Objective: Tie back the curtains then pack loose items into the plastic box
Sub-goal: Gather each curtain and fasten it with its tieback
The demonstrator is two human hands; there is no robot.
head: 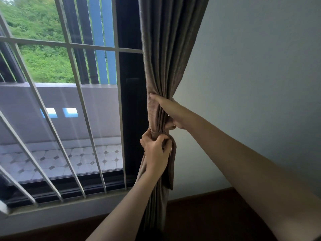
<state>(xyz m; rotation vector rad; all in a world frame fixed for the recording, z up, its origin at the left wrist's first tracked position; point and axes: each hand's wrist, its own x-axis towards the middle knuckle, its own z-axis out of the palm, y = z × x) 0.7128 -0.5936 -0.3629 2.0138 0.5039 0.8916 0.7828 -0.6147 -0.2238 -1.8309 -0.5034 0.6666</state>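
A grey-brown curtain (166, 54) hangs gathered into a bunch at the right edge of the window. A tie-back strip (172, 164) of the same cloth wraps the bunch, and its loose end hangs down on the right. My left hand (155, 153) grips the wrapped part from the front. Just above it, my right hand (168, 110) clasps the bunched folds, thumb across the front and fingers behind the cloth. No plastic box or loose items are in view.
White slanted window bars (78, 94) cover the glass on the left, with a dark window frame (132, 105) beside the curtain. A plain pale wall (251, 66) fills the right. A dark skirting and floor (199, 216) run along the bottom.
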